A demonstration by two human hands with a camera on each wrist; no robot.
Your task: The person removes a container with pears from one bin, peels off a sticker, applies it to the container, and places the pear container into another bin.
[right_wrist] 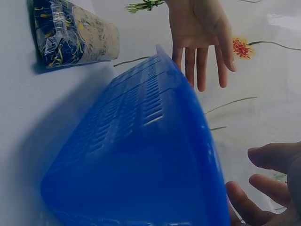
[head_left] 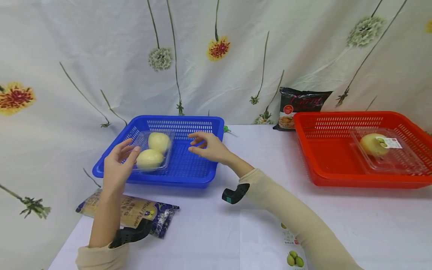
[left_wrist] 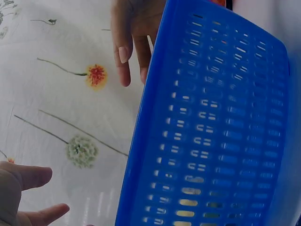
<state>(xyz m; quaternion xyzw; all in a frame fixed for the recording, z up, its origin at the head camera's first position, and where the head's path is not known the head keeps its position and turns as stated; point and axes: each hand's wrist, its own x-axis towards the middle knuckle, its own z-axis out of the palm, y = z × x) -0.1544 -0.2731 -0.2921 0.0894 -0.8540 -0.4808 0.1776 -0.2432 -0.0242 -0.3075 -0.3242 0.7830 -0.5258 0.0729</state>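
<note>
In the head view, a blue basket (head_left: 189, 181) stands on the table at centre left. Inside its left half sits a clear plastic box (head_left: 167, 157) with two pale round fruits (head_left: 150, 159). My left hand (head_left: 118, 163) hovers over the basket's left rim beside the box, fingers bent loosely and thumb apart, holding nothing. Over the right part of the same basket is my right hand (head_left: 210, 147), its fingers also relaxed and apart with nothing between them. Both wrist views show the blue basket's wall (left_wrist: 211, 122) close by, with fingers above its rim.
A pasta bag (head_left: 135, 210) lies before the blue basket, under my left forearm. To the right, a red basket (head_left: 332, 180) holds a clear box with one fruit (head_left: 372, 144). Behind it leans a black packet (head_left: 297, 107). A printed sheet (head_left: 260, 240) lies near my right sleeve.
</note>
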